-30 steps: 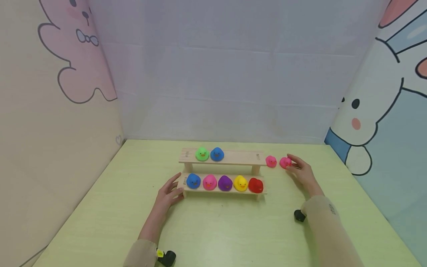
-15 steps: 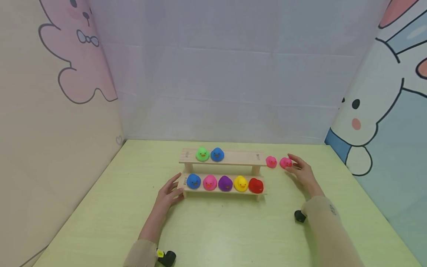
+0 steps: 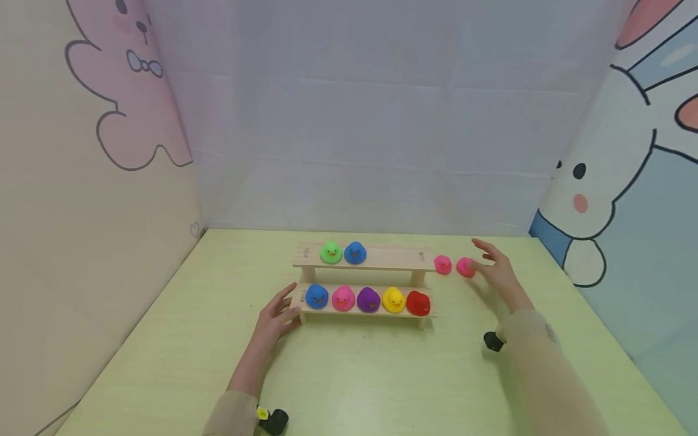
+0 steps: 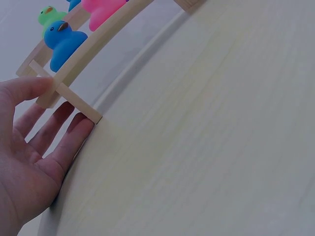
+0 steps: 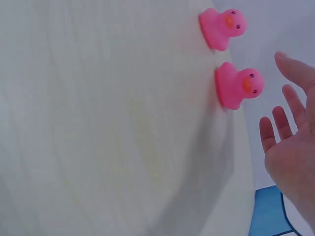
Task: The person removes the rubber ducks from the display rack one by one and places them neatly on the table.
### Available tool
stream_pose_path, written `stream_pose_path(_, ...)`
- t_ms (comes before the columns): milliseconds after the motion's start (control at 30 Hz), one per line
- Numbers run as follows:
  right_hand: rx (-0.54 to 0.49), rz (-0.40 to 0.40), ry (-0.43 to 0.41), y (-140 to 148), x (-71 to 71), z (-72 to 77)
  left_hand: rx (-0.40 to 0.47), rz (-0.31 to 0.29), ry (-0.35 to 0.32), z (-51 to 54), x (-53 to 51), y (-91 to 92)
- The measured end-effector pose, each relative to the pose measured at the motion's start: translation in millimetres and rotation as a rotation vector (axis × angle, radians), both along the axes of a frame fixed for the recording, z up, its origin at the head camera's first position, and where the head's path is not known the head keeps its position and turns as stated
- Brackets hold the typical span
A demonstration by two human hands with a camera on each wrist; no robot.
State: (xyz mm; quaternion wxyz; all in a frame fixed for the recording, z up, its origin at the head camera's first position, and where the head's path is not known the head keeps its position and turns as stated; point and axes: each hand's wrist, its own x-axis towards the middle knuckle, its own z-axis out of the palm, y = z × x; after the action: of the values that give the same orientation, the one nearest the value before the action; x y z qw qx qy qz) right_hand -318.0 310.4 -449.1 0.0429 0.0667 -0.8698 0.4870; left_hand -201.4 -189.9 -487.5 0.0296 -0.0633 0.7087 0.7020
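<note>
A two-tier wooden display rack [image 3: 382, 258] stands on the table. Green [image 3: 331, 252] and blue [image 3: 355, 253] rubber ducks sit on its upper shelf; blue, pink, purple, yellow and red ducks line the lower one. My left hand [image 3: 275, 316] holds the lower shelf's left end, thumb and fingers around the plank end and leg in the left wrist view [image 4: 37, 147]. Two pink rubber ducks, one nearer the rack [image 3: 443, 264] and one farther right [image 3: 466, 267], stand upright on the table. My right hand [image 3: 497, 272] hovers by the farther duck, fingers spread, holding nothing.
The pale yellow-green table [image 3: 360, 375] runs back to a white cloth wall [image 3: 371, 151]. Side panels carry a pink bear [image 3: 136, 121] at left and a white rabbit [image 3: 605, 181] at right. Black wrist cameras sit at both cuffs.
My right hand has let go of the farther pink duck and lifted slightly away from it, fingers opening. The left hand and the ducks on the rack have stayed in place.
</note>
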Motion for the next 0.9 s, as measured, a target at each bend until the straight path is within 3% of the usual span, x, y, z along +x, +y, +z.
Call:
stream_pose_path(300,0.027,0.005,0.05,-24.0,-13.0,47.0,0.022,-0.003,0.001,0.3,-0.3,0.3)
stream_pose_path(500,-0.009,0.056,0.128,-48.8,-15.9,72.4,0.021,-0.002,0.004,0.0,-1.3,0.5)
stream_pose_path(633,-0.042,0.085,0.166,-68.2,-12.5,88.2,0.006,0.003,-0.007,1.1,-1.2,0.7)
stream_pose_path(800,-0.097,0.127,0.184,-96.5,3.5,112.9,-0.003,0.003,-0.012,2.6,-0.4,1.1)
stream_pose_path(900,-0.106,0.154,0.203,-111.0,10.2,120.4,0.0,0.0,-0.009,3.0,0.0,1.0)
